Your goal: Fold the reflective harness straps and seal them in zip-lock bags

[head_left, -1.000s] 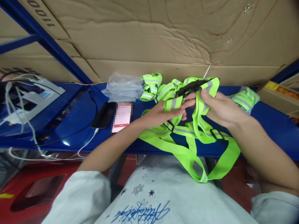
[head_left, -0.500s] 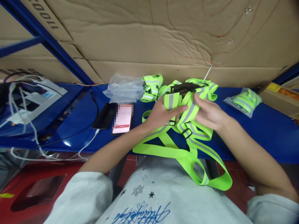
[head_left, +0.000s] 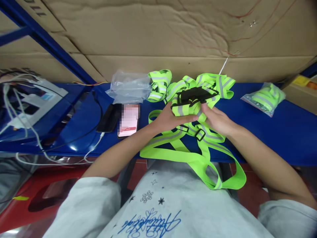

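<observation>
Between my two hands is a neon-green reflective strap harness [head_left: 182,110] with grey stripes, folded over on itself. My left hand [head_left: 170,118] grips its left side, the thumb lying across the front. On the right side, my right hand [head_left: 216,121] pinches the band with the thumb on top; some fingertips are hidden behind it. A black piece [head_left: 198,94] lies on top of the folds. Below, black slide buckles [head_left: 199,134] sit on the loose straps, and a green loop [head_left: 232,185] hangs over the table edge towards my lap.
Behind the hands lie more green straps [head_left: 215,81] and a rolled bundle [head_left: 159,84]. Clear plastic bags [head_left: 130,86], a lit phone [head_left: 128,121] and a dark phone [head_left: 108,118] are left. A bagged strap [head_left: 268,98] lies right. White cables [head_left: 32,129] cross the blue table's left end.
My hands have folded the held strap more compactly, and the black piece now shows wider on top. The whole view has shifted slightly.
</observation>
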The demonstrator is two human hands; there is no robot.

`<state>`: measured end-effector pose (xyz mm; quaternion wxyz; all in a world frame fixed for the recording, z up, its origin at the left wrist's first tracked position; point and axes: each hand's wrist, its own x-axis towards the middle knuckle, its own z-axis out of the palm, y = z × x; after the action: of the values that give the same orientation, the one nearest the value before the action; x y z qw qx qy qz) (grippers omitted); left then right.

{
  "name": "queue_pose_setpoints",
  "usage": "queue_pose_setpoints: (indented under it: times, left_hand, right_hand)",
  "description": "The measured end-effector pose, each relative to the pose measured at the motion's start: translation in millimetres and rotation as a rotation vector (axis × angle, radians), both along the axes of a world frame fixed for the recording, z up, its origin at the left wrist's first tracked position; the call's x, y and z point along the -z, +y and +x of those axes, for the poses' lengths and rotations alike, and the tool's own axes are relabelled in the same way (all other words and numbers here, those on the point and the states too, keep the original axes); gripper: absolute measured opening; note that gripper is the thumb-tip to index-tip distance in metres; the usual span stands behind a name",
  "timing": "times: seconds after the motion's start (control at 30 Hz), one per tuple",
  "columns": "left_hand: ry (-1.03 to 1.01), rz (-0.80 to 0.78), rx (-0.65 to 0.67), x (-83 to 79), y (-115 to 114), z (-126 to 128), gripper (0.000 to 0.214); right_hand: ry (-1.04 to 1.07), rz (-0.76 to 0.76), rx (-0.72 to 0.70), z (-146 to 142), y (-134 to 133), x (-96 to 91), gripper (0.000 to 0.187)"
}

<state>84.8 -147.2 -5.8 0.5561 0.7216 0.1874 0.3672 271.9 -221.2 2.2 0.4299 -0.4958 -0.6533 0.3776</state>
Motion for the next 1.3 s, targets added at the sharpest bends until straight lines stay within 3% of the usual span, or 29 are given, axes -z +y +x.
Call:
queue_pose_setpoints:
  times: [0.1,0.27,0.33,0.43,0.53,0.63,0.77,0.83,0.9,0.97,1.03,1.2,1.3]
  left_hand:
    - [-0.071,-0.189,-0.007,4.1,-4,3,0.062]
    - [-0.118,-0.435,0.054,4.6,-9,5,0.060]
    - [-0.095,-0.543,0.095,4.8,-12,5,0.060]
    - [-0.081,-0.771,0.237,6.8,-17,4,0.053]
    - [-0.027,-0.911,0.503,7.9,-19,2,0.045]
    - [-0.018,-0.935,0.617,6.2,-22,1,0.037]
    - [-0.043,-0.980,0.459,1.8,-28,1,0.028]
    - [-0.060,-0.958,0.394,-0.2,-29,1,0.028]
    - [-0.071,-0.913,0.351,-1.7,-29,0,0.032]
    - [-0.060,-0.863,0.331,-2.6,-28,-1,0.036]
    - [-0.039,-0.816,0.329,-2.8,-27,-1,0.040]
    - [0.011,-0.756,0.354,0.0,-28,-2,0.043]
    - [0.038,-0.740,0.362,1.4,-29,-1,0.042]
  right_hand:
    - [-0.017,0.069,-0.040,1,5,-1.9,0.062]
    - [-0.072,0.411,0.163,16,15,-9.8,0.071]
    - [-0.209,0.494,0.157,17,11,-14.5,0.052]
    - [-0.343,0.566,0.209,11,2,-18.7,0.023]
    - [-0.372,0.601,0.239,6,-3,-21.0,0.024]
    - [-0.335,0.518,0.176,12,-4,-26.9,0.029]
    - [-0.146,0.254,-0.030,28,-2,-34.7,0.062]
    - [0.085,0.076,-0.017,31,-1,-34.6,0.069]
    - [0.311,-0.151,0.001,27,1,-33.0,0.065]
    - [0.427,-0.382,-0.066,20,1,-32.8,0.066]
    - [0.459,-0.513,-0.123,13,-1,-35.7,0.072]
    - [0.521,-0.520,-0.007,11,-3,-48.7,0.081]
    - [0.512,-0.506,0.094,19,-3,-51.7,0.048]
